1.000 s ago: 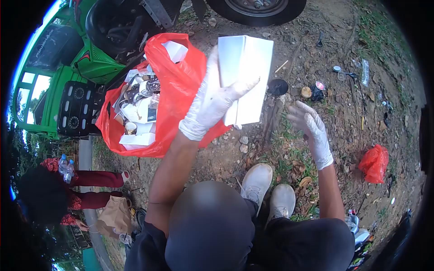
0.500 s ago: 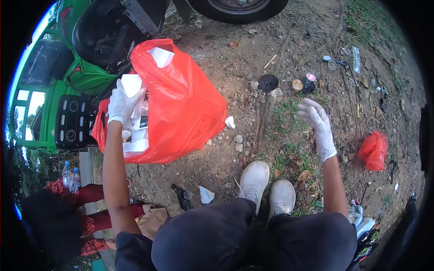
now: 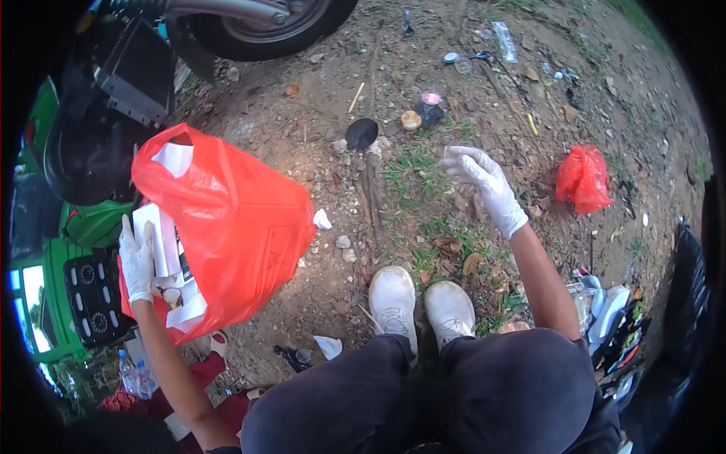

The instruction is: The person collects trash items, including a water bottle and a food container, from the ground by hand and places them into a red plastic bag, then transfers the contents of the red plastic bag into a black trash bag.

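A large red plastic bag point(image 3: 257, 219) stands on the dirt at the left, its mouth facing the left side. White cartons and papers point(image 3: 185, 306) fill its opening. My left hand point(image 3: 138, 265), in a white glove, is at that opening with fingers stretched out along a white carton point(image 3: 155, 231). My right hand point(image 3: 488, 185), gloved too, hovers over the ground in front of me. Its fingers are extended and nothing shows in them.
A motorbike wheel point(image 3: 272, 26) and a green vehicle point(image 3: 45, 295) stand at the left. Litter lies around: a black disc point(image 3: 361, 134), a small red bag point(image 3: 582, 179), a clear plastic piece point(image 3: 504, 42). Bottles point(image 3: 136, 376) and a person's legs are at lower left.
The view has turned, so the red bag and ground items sit further left. My left hand's fingers have straightened along the carton, which now sits lower in the bag's mouth.
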A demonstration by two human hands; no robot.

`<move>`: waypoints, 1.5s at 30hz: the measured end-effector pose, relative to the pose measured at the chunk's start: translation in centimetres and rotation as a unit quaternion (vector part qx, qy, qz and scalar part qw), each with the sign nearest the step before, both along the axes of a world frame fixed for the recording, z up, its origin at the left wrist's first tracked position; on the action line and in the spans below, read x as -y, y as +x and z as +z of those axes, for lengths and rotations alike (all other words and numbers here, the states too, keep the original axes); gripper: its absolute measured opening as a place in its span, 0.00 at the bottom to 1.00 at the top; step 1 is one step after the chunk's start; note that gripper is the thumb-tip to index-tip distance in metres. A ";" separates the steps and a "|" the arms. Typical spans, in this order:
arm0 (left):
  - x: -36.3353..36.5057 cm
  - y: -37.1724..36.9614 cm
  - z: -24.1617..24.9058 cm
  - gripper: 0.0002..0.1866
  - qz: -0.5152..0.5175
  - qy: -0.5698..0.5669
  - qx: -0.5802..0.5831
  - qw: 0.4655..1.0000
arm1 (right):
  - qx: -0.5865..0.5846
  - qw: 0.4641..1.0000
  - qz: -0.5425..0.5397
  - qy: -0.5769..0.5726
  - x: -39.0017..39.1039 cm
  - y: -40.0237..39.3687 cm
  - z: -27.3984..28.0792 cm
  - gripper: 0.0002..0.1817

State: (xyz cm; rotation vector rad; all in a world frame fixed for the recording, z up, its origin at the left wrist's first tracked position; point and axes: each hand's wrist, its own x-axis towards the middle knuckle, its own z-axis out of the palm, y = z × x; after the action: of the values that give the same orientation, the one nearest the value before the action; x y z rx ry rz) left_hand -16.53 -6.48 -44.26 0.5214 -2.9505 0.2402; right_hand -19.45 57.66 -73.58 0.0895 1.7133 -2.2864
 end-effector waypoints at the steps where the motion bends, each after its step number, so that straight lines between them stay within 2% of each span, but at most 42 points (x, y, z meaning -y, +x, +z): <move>1: 0.8 0.1 -0.1 0.42 -0.054 -0.006 -0.026 0.998 | -0.003 1.000 -0.014 -0.016 -0.4 0.0 -0.5 0.27; 2: 2.7 -0.4 0.1 0.41 -0.084 -0.021 -0.052 0.995 | -0.005 1.000 -0.027 0.001 -0.8 0.0 -0.4 0.27; 3: 0.6 -1.4 1.7 0.39 -0.053 -0.025 -0.094 0.994 | -0.001 0.999 -0.044 -0.025 -1.1 0.0 -0.5 0.25; 4: 2.5 -2.9 3.1 0.38 -0.081 -0.053 -0.127 0.987 | -0.008 0.998 -0.055 -0.005 -1.4 0.0 -0.3 0.24; 6: -0.7 -6.8 5.4 0.36 -0.140 0.001 -0.213 0.967 | -0.021 0.997 -0.072 0.018 -2.0 -0.4 0.0 0.23; 8: -8.4 -11.6 6.6 0.29 -0.220 0.068 -0.190 0.954 | -0.038 0.995 -0.096 -0.012 -1.5 -1.0 -0.4 0.23; 10: -17.0 -15.6 5.1 0.26 -0.327 0.080 -0.143 0.931 | -0.042 0.994 -0.100 0.028 -1.5 -1.3 -0.6 0.23; 11: -21.1 -18.1 3.8 0.25 -0.354 0.026 -0.115 0.928 | -0.040 0.991 -0.107 0.066 -1.7 -1.0 -0.1 0.23; 15: -32.6 -25.7 -5.3 0.23 -0.491 -0.057 -0.022 0.869 | -0.054 0.974 -0.095 0.197 -2.9 2.4 1.0 0.23; 16: -34.9 -26.9 -8.2 0.24 -0.491 -0.032 0.007 0.870 | -0.043 0.970 -0.084 0.226 -3.4 3.7 0.8 0.24; 18: -38.5 -28.7 -13.9 0.27 -0.466 0.046 0.138 0.873 | -0.018 0.973 -0.080 0.214 -5.4 6.8 0.8 0.25; 20: -40.6 -30.4 -20.7 0.26 -0.453 0.060 0.237 0.857 | 0.012 0.976 -0.087 0.201 -7.2 10.1 1.1 0.25; 21: -41.5 -30.3 -23.4 0.28 -0.467 0.037 0.254 0.846 | 0.028 0.973 -0.097 0.206 -8.7 11.7 1.3 0.25; 23: -43.0 -30.7 -29.2 0.30 -0.494 0.104 0.240 0.829 | 0.069 0.966 -0.149 0.201 -11.5 15.0 0.7 0.24; 25: -44.7 -30.1 -32.6 0.29 -0.489 0.167 0.223 0.827 | 0.135 0.947 -0.236 0.171 -13.8 17.8 -0.1 0.25; 28: -46.5 -30.2 -36.1 0.32 -0.525 0.193 0.213 0.801 | 0.161 0.921 -0.306 0.178 -16.4 20.1 -1.5 0.21; 29: -46.6 -29.7 -36.6 0.32 -0.517 0.199 0.221 0.802 | 0.183 0.911 -0.304 0.211 -16.9 20.0 -1.4 0.20; 31: -47.5 -29.1 -36.4 0.33 -0.518 0.098 0.193 0.828 | 0.163 0.914 -0.307 0.208 -17.0 18.4 -1.2 0.20; 33: -46.2 -30.1 -37.4 0.26 -0.496 0.239 0.057 0.833 | 0.161 0.921 -0.291 0.203 -16.7 15.6 -1.4 0.20; 35: -43.6 -30.5 -37.3 0.23 -0.370 0.401 -0.016 0.838 | 0.154 0.929 -0.274 0.195 -15.4 11.8 -1.3 0.20; 37: -41.6 -28.9 -35.8 0.23 -0.289 0.430 0.017 0.855 | 0.121 0.953 -0.234 0.152 -13.6 7.5 -0.8 0.20; 38: -40.9 -28.0 -36.7 0.25 -0.283 0.478 0.051 0.830 | 0.121 0.958 -0.218 0.143 -12.7 5.5 -1.5 0.20; 39: -41.5 -26.2 -36.1 0.28 -0.272 0.463 0.106 0.837 | 0.093 0.964 -0.186 0.162 -11.8 3.4 -1.9 0.20; 40: -41.8 -24.9 -35.8 0.31 -0.361 0.316 0.106 0.871 | 0.080 0.972 -0.169 0.145 -10.8 1.3 -2.7 0.20; 41: -41.8 -23.9 -35.8 0.33 -0.437 0.159 0.107 0.879 | 0.069 0.978 -0.151 0.128 -9.5 -0.4 -3.4 0.21; 43: -41.7 -23.3 -37.1 0.34 -0.432 0.097 0.118 0.889 | 0.084 0.983 -0.122 0.109 -6.8 -4.1 -3.8 0.20; 44: -41.2 -23.1 -38.9 0.34 -0.424 0.118 0.066 0.895 | 0.070 0.985 -0.101 0.119 -5.5 -5.6 -4.1 0.20; 45: -41.0 -23.2 -38.7 0.34 -0.415 0.125 0.063 0.899 | 0.056 0.987 -0.083 0.126 -4.3 -6.9 -4.2 0.19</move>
State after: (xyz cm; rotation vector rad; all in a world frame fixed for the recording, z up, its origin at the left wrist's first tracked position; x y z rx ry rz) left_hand -39.70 34.55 -82.99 -0.7714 -3.0169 -0.2127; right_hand -26.36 61.97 -77.73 0.4179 1.9929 -2.1145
